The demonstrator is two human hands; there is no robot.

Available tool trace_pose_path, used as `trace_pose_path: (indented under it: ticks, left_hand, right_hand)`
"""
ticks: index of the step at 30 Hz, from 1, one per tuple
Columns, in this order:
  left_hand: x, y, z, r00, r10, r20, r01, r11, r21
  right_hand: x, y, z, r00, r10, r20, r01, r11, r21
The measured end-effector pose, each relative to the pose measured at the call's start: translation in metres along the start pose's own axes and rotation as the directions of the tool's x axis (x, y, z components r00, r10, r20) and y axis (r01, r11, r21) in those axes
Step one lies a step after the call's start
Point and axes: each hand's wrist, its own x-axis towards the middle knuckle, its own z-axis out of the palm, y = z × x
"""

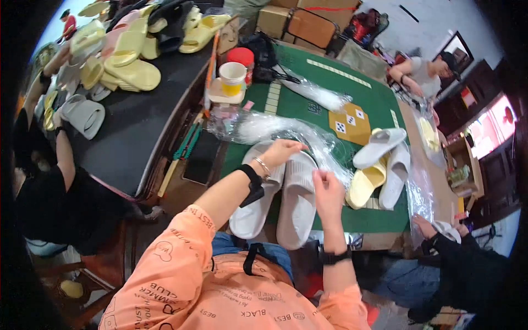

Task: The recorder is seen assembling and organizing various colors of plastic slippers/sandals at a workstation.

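A pair of pale grey slide sandals [297, 212] lies at the near edge of the green table, toes toward me. My left hand [283, 152] is closed in a pinch above the far end of the left sandal. To the right of the other sandal's strap, my right hand [329, 191] is also closed, thumb against the fingers. What either pinch holds, if anything, is too thin to make out. Just beyond the hands lies a bundle of clear plastic strands [275, 125]. More grey sandals [380, 147] and a yellow sandal [366, 182] are heaped to the right.
A second strand bundle [324, 98] lies farther back. At the far left of the green table [297, 60] stand a yellow-and-white cup [232, 78] and a red-lidded jar [241, 56]. Yellow sandals [132, 69] are piled on a dark table [146, 113]. Other people work on both sides.
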Motion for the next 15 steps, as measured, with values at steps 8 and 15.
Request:
trace_pose_path:
  ticks: [8,15]
  left_hand:
    - [-0.005,0.013,0.014,0.998,0.058,-0.034,-0.063,0.98,-0.19]
    - [-0.009,-0.009,0.007,0.967,0.007,-0.257,-0.082,0.955,-0.286]
  right_hand:
    - [0.086,0.058,0.065,0.95,0.036,0.309,-0.126,0.953,0.276]
    - [0.066,0.055,0.08,0.998,-0.016,0.056,-0.006,0.93,0.367]
